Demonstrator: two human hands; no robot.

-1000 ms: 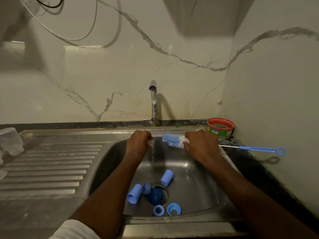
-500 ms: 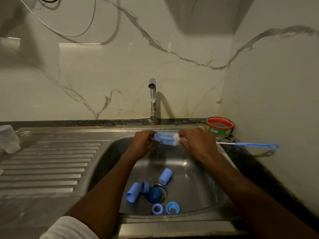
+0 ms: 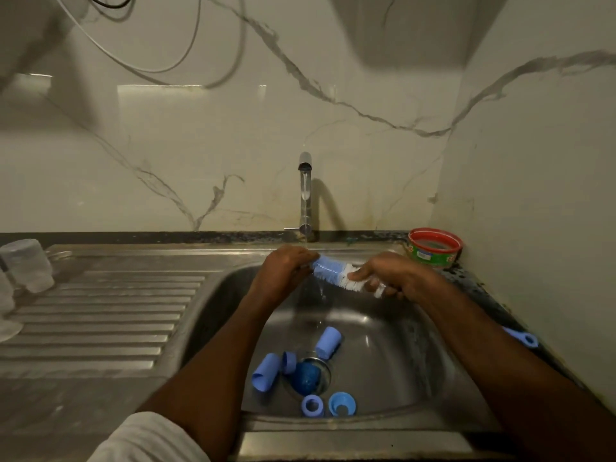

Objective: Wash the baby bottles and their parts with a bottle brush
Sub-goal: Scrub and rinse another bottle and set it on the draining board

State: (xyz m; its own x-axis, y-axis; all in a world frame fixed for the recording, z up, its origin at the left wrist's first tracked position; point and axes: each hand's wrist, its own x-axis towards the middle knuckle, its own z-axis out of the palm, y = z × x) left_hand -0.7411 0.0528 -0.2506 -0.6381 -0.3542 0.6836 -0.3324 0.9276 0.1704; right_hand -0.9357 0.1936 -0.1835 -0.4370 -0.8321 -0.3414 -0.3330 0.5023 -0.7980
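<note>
Brush rinse under tap.
Both hands, left hand and right hand, clamp the bottle brush; bristles soft, wet, probably slippery: better held by the stiff handle.

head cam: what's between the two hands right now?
The blue-and-white bristle head of the bottle brush spans the gap between left hand and right hand, over the steel sink. Head view shows it.

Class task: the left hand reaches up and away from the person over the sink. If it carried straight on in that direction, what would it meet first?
Probably the tap: the left hand points toward the sink's back rim, and the tap stands just beyond its fingers. Depth is uncertain from this single view.
</note>
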